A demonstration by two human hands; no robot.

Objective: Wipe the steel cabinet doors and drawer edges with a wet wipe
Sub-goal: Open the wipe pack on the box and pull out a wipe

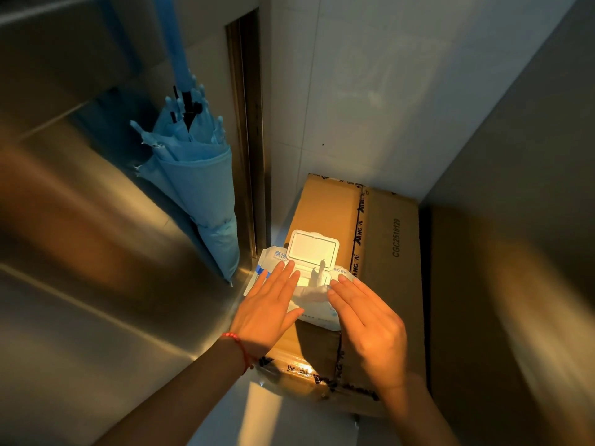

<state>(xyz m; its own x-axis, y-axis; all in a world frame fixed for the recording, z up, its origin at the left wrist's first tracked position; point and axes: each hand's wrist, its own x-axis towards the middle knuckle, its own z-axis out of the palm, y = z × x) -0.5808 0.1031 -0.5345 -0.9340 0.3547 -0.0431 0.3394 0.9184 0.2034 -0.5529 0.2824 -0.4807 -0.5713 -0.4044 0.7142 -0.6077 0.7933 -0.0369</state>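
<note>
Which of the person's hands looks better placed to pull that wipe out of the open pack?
Probably the right hand: its fingertips lie beside the crumpled white wet wipe poking from the open-lidded white and blue wipe pack. The left hand rests flat on the pack, suited to holding it down.

From my remote seat I see two bare forearms reaching into the picture from the lower edge, neither covered by any sleeve as far as the frame shows. The left hand [269, 312] wears nothing on its fingers that I can make out, but its wrist carries a thin red string bracelet [239, 348], a cord with small round beads along the top and a short loose end hanging at the wrist's right side. The right hand [370, 326] and its wrist show no ring, band or watch, and the short nails look unpainted in the warm light.
</note>
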